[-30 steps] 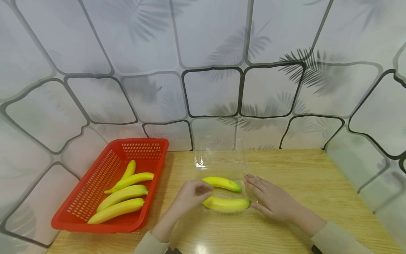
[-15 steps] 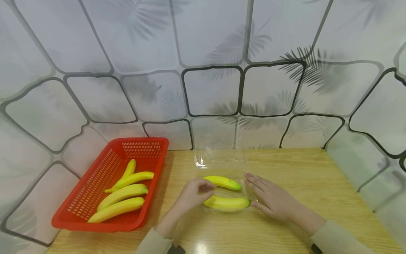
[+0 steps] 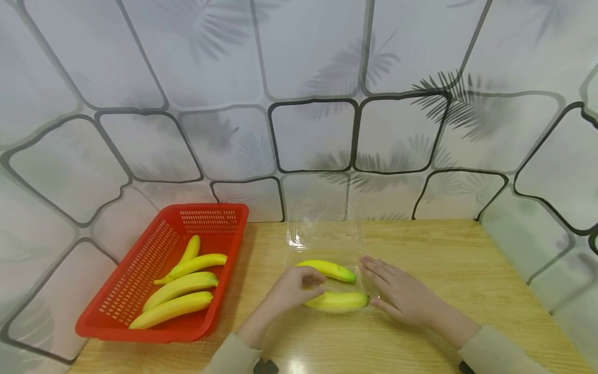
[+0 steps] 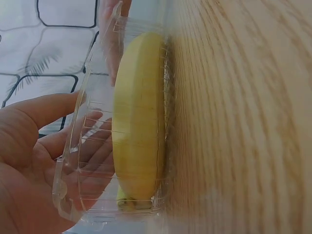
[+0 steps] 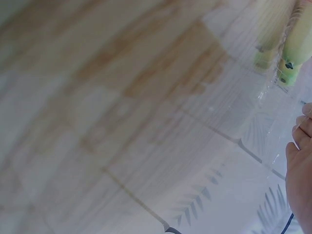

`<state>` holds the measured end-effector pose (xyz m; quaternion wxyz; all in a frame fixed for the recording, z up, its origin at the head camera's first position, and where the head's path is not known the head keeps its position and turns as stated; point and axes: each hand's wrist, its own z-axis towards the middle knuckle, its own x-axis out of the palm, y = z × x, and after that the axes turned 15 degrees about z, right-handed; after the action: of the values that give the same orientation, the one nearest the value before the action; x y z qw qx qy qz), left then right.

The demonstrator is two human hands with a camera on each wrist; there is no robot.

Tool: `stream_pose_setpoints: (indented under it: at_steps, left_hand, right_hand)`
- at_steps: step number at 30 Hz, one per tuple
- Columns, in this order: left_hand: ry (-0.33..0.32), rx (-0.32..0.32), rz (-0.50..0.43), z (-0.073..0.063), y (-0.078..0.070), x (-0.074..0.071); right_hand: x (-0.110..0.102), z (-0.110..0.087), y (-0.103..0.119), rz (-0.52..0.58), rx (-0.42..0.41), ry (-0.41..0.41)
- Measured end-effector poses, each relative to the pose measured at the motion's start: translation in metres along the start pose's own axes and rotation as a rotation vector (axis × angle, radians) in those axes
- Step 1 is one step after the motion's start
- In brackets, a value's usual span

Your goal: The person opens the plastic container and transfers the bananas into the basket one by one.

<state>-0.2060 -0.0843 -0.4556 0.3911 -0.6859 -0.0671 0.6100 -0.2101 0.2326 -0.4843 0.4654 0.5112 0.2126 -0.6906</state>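
Note:
A clear plastic clamshell box lies on the table, its lid raised at the back. Two yellow bananas lie inside, a rear banana and a front banana. My left hand is over the box's left side, fingers loosely bent with nothing pinched, hiding the bananas' left ends. In the left wrist view this left hand shows partly through the clear wall, beside the front banana. My right hand rests against the box's right edge with fingers stretched out, near the banana tips.
At the left stands a red plastic basket with several bananas in it. Under everything is a light wooden table. Behind it rises a patterned wall, which also closes in both sides.
My left hand has moved a little to the right over the box, covering more of the front banana's left end. The right hand and the bananas stay in place.

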Motion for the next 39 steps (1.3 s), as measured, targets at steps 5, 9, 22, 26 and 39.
stream_pose_setpoints:
  at_steps: [5, 9, 22, 26, 39]
  left_hand:
    - [0.021, 0.011, 0.013, 0.0027, 0.0008, 0.0016]
    - [0.039, 0.011, 0.032, 0.0049, 0.0018, 0.0031]
    - [0.096, -0.003, 0.112, 0.0082, 0.0014, 0.0045]
    - [0.110, 0.006, 0.136, 0.0081, 0.0004, 0.0041]
    - [0.129, 0.059, 0.209, 0.0080, 0.0003, 0.0040]
  right_hand:
    - [0.0008, -0.0005, -0.0005, 0.003, 0.001, -0.003]
    - [0.0014, -0.0007, -0.0008, 0.001, 0.000, -0.005]
    - [0.0011, -0.0016, -0.0008, -0.004, 0.010, 0.007]
    - [0.0012, -0.0019, -0.0011, -0.008, 0.007, 0.008]
    - [0.0019, -0.0021, -0.0017, 0.000, 0.017, 0.013]
